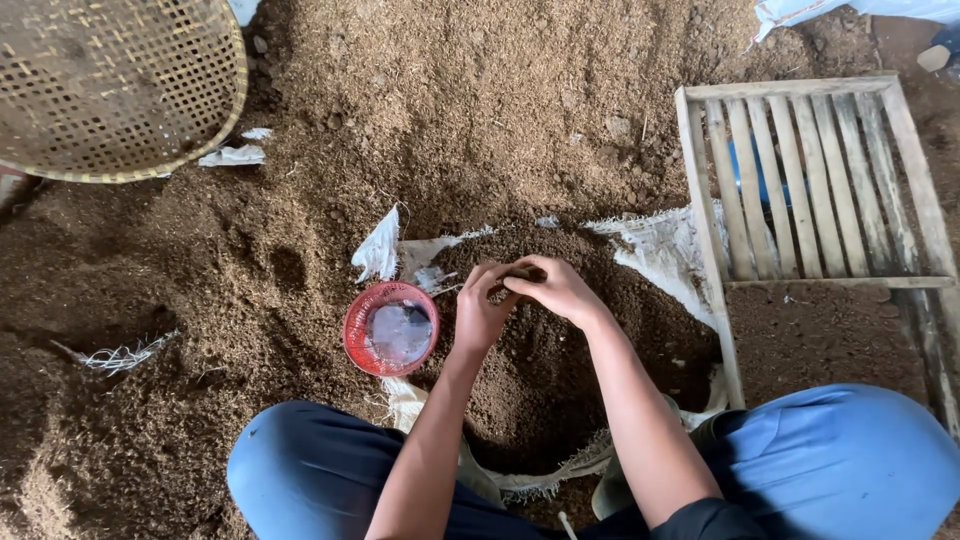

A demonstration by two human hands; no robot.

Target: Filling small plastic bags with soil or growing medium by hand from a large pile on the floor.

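Brown, crumbly soil [560, 370] fills the open white woven sack [660, 250] in front of me, and both hands meet just above its heap. My left hand [482, 310] comes up from below with its fingers curled in. My right hand [555, 288] reaches across from the right, and its thumb and forefinger are pinched together at the spot where the two hands touch. Between them sits a small dark bit [522, 273], probably a clump or a scrap of root; it is too small for me to name. Its long axis seems to run roughly left to right, bridging the two sets of fingertips. Both hands are closed on it, neither spread open, and I judge the right does most of the pinching while the left steadies.

The red plastic basket [391, 329] lies just to the left of the left hand, near but not touching, with a pale, shiny sheet or bag lying inside it. So the left hand is the nearer one to the basket, and the soil heap lies directly beneath both.

Further off, a wooden slatted frame [815, 180] lies on the ground to the right, and a woven bamboo tray [115, 90] sits at the upper left, both well apart from the hands.
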